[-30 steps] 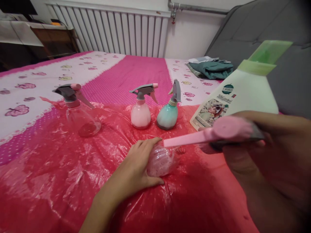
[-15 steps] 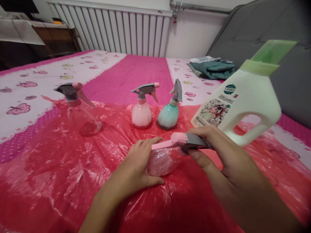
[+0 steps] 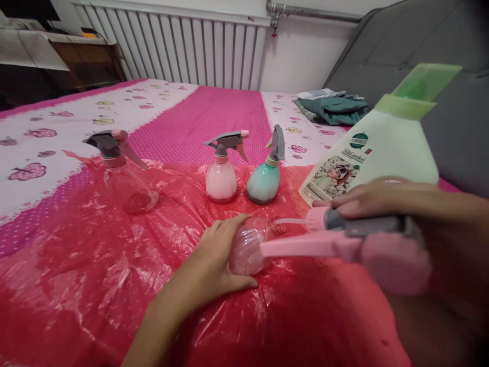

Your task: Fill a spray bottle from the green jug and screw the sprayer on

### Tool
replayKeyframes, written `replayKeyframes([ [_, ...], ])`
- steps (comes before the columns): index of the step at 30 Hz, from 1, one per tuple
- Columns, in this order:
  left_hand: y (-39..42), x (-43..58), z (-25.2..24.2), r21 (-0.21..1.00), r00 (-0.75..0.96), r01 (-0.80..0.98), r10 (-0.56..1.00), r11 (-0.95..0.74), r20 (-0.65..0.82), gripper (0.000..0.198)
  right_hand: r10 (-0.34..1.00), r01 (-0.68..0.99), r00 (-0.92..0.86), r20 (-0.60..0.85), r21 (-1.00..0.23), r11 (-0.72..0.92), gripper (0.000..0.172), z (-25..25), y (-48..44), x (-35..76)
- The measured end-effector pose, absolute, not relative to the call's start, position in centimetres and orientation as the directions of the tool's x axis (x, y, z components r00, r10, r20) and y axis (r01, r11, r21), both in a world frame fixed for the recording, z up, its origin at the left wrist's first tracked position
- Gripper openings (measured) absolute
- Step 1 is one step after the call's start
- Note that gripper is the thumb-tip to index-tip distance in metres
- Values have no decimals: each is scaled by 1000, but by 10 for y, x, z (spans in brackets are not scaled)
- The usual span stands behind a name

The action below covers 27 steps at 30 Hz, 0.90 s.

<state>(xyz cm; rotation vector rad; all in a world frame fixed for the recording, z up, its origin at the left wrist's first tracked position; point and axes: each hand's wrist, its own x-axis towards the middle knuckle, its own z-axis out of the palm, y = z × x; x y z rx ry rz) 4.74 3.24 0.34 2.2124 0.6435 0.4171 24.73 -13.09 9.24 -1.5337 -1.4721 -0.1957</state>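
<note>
My left hand (image 3: pixel 217 262) is wrapped round a small clear pink bottle (image 3: pixel 250 247), which lies tilted with its mouth toward the right. In my right hand (image 3: pixel 382 199) is a pink and grey trigger spray head (image 3: pixel 332 244), slightly blurred. Its thin tube reaches left to the bottle's mouth; whether the tip is still inside, I cannot tell. Behind the hands stand a pink spray bottle (image 3: pixel 221 181) and a teal spray bottle (image 3: pixel 263 181). A clear spray bottle (image 3: pixel 130 186) with a pink and grey head stands to the left.
A large pale green detergent jug (image 3: pixel 397 142) leans at the right, partly behind my right hand. Red plastic sheeting (image 3: pixel 95 285) covers the near part of the patterned bed (image 3: pixel 214 109). Folded clothes (image 3: pixel 336 108) lie farther back, near the grey headboard (image 3: pixel 412 41).
The spray head has come off the bottle's neck and moved right in my right hand, baring the tube. My left hand keeps the bottle in nearly the same spot.
</note>
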Motion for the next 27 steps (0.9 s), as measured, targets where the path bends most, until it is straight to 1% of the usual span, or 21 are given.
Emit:
replayKeyframes([
  [3, 33, 46, 2, 777, 809, 310, 581, -548, 87, 93, 783, 782, 244, 572, -594, 189, 38, 98, -126, 236],
  [5, 33, 45, 1, 779, 807, 312, 585, -544, 85, 91, 813, 761, 239, 530, -622, 182, 42, 98, -125, 233],
  [9, 33, 44, 0, 753, 815, 324, 573, -573, 85, 95, 840, 775, 149, 523, -589, 230, 49, 92, -125, 239],
  [12, 32, 44, 0, 744, 820, 328, 567, -583, 83, 94, 868, 792, 106, 485, -569, 221, 45, 87, -124, 243],
  [15, 32, 45, 1, 752, 816, 336, 573, -568, 68, 92, 843, 808, 133, 521, -550, 212, 36, 88, -123, 241],
  [17, 33, 45, 2, 761, 813, 334, 579, -555, 66, 95, 777, 812, 217, 591, -551, 193, 30, 91, -124, 238],
  [19, 34, 46, 3, 767, 813, 333, 579, -549, 61, 100, 684, 816, 335, 648, -563, 134, 25, 94, -126, 237],
  [21, 34, 46, 4, 764, 816, 343, 577, -546, 46, 103, 609, 818, 415, 676, -570, 76, 22, 95, -127, 237],
  [22, 34, 46, 5, 763, 816, 350, 577, -544, 37, 105, 598, 820, 428, 678, -570, 59, 21, 95, -127, 238],
  [23, 34, 46, 5, 762, 814, 355, 580, -542, 33, 105, 610, 818, 425, 669, -573, 59, 21, 94, -127, 239],
  [27, 34, 47, 5, 794, 817, 341, 577, -502, 14, 103, 738, 792, 349, 578, -603, 98, 21, 87, -123, 246],
])
